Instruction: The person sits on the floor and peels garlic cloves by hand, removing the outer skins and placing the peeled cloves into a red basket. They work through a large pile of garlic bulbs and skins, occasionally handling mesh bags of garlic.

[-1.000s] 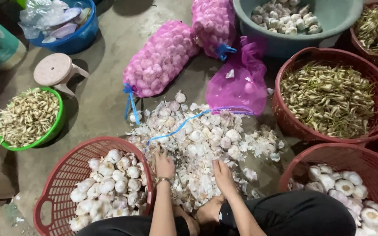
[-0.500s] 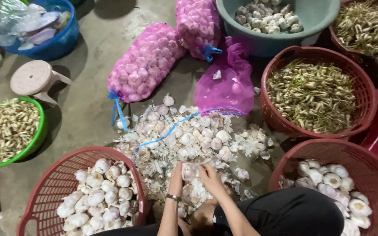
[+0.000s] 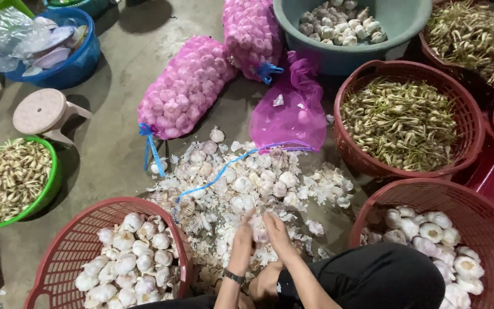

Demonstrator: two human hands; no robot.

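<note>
**Your hands meet over the garlic pile**

Your left hand and right hand press close together over the garlic pile on the floor, right in front of your knees. You cannot tell if either grip has hold of a bulb; the fingers hide what is between them.

The pile is a loose heap of white bulbs and papery skins, spread wide. A blue string lies across it, and an empty pink net bag sits at its far edge.

Just left of your hands is a red basket of clean white bulbs. Another red basket of bulbs is on your right. Behind that one, a third red basket holds stalks and roots. Two full pink net sacks lie past the pile, near a grey tub. Far left are a green bowl, a small stool and a blue basket.
</note>
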